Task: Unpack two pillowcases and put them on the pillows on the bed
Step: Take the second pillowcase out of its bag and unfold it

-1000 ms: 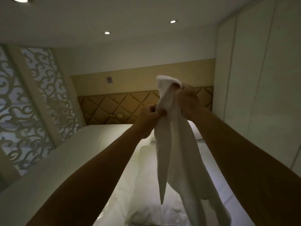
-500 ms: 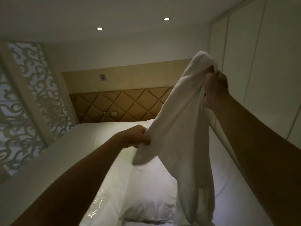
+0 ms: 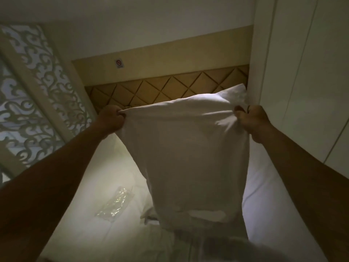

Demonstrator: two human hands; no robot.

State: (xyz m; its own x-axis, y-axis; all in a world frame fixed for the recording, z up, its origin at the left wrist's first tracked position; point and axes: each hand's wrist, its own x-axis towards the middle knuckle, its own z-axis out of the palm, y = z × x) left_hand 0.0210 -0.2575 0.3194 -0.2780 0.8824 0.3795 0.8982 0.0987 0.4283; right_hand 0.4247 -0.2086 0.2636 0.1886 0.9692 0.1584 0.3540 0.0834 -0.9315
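Left hand [image 3: 111,119]: fist clenched on upper left corner of pillowcase [image 3: 188,157]. Right hand [image 3: 252,122]: fingers curled round upper right corner. Pillowcase: spread wide and taut between hands, hanging flat above middle of bed [image 3: 85,186]. Half second earlier: bunched, right hand high, left hand low on edge; now level, well apart. Clear plastic wrapper [image 3: 115,203]: lying on bed, left of pillowcase. Quilted headboard [image 3: 151,89]: beyond, at head edge.
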